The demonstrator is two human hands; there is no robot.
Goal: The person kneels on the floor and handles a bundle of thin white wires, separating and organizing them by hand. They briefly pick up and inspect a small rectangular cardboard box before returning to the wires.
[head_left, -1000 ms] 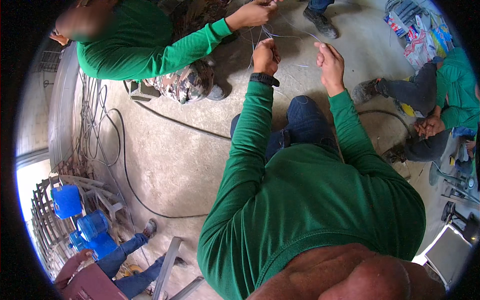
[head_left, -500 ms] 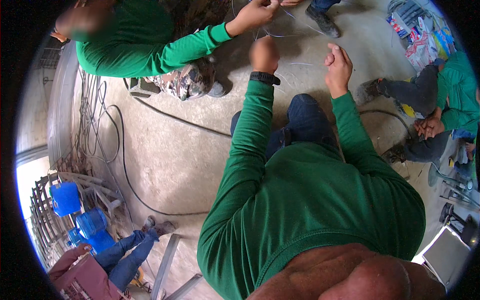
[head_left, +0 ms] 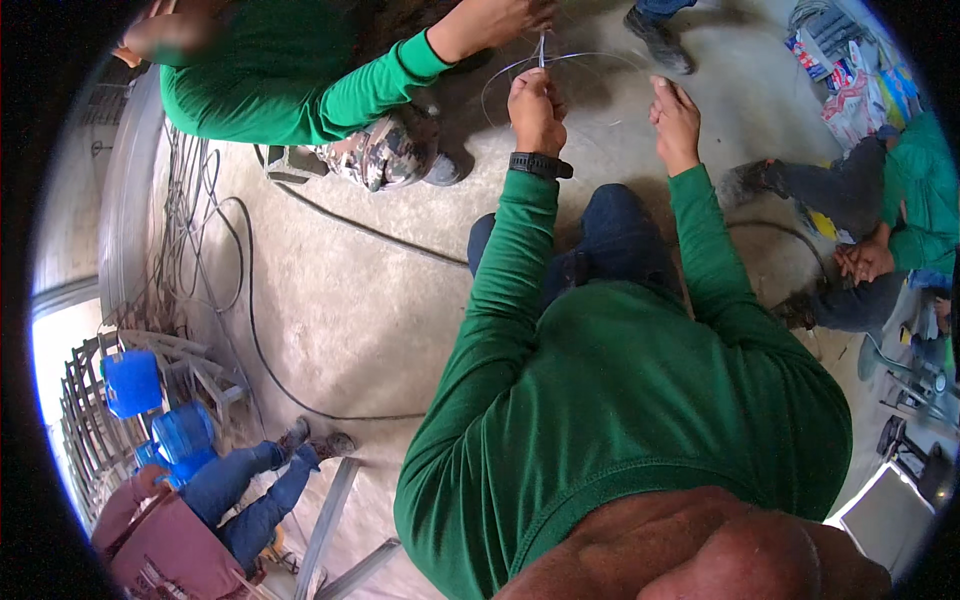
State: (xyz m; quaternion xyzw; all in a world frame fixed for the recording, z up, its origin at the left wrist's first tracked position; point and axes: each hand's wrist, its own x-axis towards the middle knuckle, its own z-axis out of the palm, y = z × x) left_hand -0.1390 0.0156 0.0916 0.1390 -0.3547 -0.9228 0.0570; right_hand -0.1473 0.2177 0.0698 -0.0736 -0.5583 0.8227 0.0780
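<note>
In the head view, the person's left hand (head_left: 537, 112) reaches forward over the concrete floor (head_left: 340, 275), its grip clenched on a bundle of thin, pale strands (head_left: 542, 50) that rises just beyond the fingertips. From about this bundle, fine strands bow out to both sides, one curving down to the left of the hand and another stretching toward the right hand (head_left: 676, 125). That right hand is raised well apart from the left, its fingers bent and the thumb close to them; whether its grip has hold of a strand cannot be told. A black wristband (head_left: 541, 165) circles the left wrist, and both arms wear green sleeves. The person's knees, in dark blue jeans (head_left: 620, 225), show between the forearms. A co-worker's hand (head_left: 490, 25) is near the top end of the bundle, coming from a bright green sleeve (head_left: 370, 92), with camouflage trousers (head_left: 375, 160) below it. A dark boot (head_left: 662, 42) stands on the floor beyond the right hand. To the left, a black cable (head_left: 375, 236) runs along the floor. At lower left, another person in a maroon top (head_left: 175, 548) sits near a blue container (head_left: 132, 383) and metal bars (head_left: 330, 515).
</note>
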